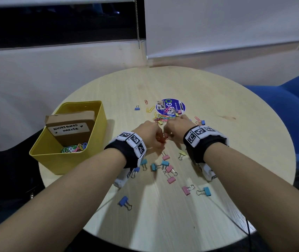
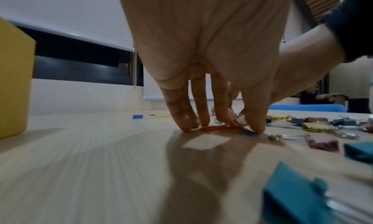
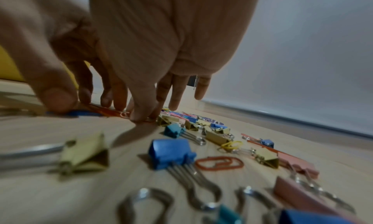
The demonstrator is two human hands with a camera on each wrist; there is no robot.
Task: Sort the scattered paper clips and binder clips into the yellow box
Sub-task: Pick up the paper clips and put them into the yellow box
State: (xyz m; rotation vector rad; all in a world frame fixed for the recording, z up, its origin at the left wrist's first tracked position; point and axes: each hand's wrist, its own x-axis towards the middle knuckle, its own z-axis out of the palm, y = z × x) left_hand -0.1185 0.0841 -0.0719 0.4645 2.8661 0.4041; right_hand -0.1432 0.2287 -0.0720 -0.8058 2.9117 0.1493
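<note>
Orange paper clips are being gathered off the table.

Orange paper clips (image 2: 220,127) are pinched against the table (image 1: 163,224) by the left hand (image 1: 147,132) and right hand (image 1: 177,128), fingertips down. Next, a lift and carry to the yellow box (image 1: 54,159), just left, seems called for.

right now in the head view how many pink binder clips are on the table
4. Three pink binder clips cluster between the forearms; the fourth lies nearer, beside a teal binder clip. Others may be hidden.
</note>
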